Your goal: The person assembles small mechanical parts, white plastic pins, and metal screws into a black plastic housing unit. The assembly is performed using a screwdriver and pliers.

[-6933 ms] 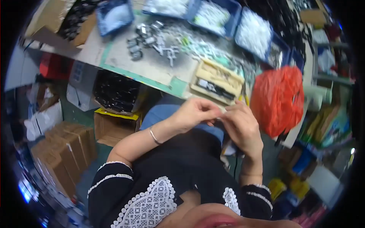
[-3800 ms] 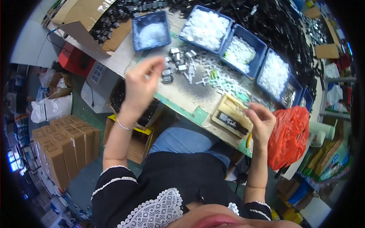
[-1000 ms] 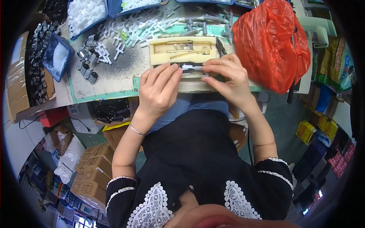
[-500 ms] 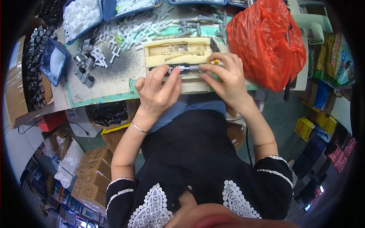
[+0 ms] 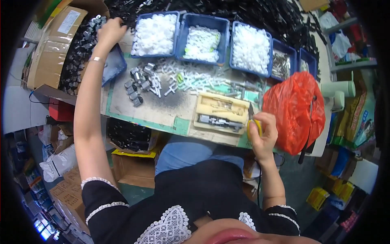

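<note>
My left hand (image 5: 111,32) is stretched to the far left, over the edge of a pile of black parts (image 5: 132,12). Its fingers are bent together and the tips are partly hidden, so what they grip cannot be made out. On the right, my right hand (image 5: 266,136) is closed around the yellow handles of pliers (image 5: 254,127), their dark jaws pointing away from me. Just left of them lies a cream block fixture (image 5: 203,103) with carved recesses. A grey and black assembly (image 5: 219,122) lies in its near recess.
Blue bins (image 5: 177,40) of white parts line the back. Loose white fittings (image 5: 199,81) and grey metal pieces (image 5: 136,87) lie mid-table. A red plastic bag (image 5: 292,114) bulges at the right. Left stand a carton (image 5: 57,49) and a small blue bin (image 5: 118,61).
My left hand has left the fixture and reached to the far left. The right hand has moved off the assembly onto the yellow-handled pliers. The view has shifted, showing more of the table's back.
</note>
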`<act>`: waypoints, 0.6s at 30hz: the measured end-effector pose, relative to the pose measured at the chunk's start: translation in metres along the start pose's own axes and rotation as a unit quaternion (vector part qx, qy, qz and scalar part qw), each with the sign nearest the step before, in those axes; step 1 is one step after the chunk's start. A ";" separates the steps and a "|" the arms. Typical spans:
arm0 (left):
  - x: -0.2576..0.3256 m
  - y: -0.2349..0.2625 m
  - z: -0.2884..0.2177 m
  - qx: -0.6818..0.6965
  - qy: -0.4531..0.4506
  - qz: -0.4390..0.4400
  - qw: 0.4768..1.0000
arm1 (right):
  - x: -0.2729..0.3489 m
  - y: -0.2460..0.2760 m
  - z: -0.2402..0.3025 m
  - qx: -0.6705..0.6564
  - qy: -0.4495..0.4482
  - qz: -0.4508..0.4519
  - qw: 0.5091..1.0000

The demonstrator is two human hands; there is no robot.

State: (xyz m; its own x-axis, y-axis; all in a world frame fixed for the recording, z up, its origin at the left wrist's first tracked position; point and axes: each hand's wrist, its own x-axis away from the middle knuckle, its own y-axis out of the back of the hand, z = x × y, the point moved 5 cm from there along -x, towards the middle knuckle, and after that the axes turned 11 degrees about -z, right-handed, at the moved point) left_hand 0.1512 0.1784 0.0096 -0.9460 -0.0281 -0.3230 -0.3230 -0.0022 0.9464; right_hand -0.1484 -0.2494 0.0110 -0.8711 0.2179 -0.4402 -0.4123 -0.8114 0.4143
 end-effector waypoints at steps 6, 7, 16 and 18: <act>-0.044 -0.054 -0.008 0.047 0.092 0.147 0.984 | -0.001 -0.009 0.003 0.021 -0.007 0.024 0.999; -0.046 -0.051 -0.010 0.049 0.096 0.143 0.984 | -0.002 -0.009 0.004 0.021 -0.002 0.025 0.999; -0.057 -0.022 -0.007 0.185 0.173 0.065 0.965 | -0.005 -0.019 0.006 0.047 0.019 0.073 0.996; -0.058 -0.015 -0.001 0.202 0.177 0.009 0.963 | -0.007 -0.023 0.008 0.046 0.028 0.082 0.995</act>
State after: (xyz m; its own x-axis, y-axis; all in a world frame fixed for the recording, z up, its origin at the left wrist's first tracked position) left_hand 0.2107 0.1795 0.0144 -0.9060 -0.3643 -0.2154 -0.3580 0.3881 0.8492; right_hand -0.1352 -0.2282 0.0113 -0.9135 0.0541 -0.4033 -0.2910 -0.7796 0.5545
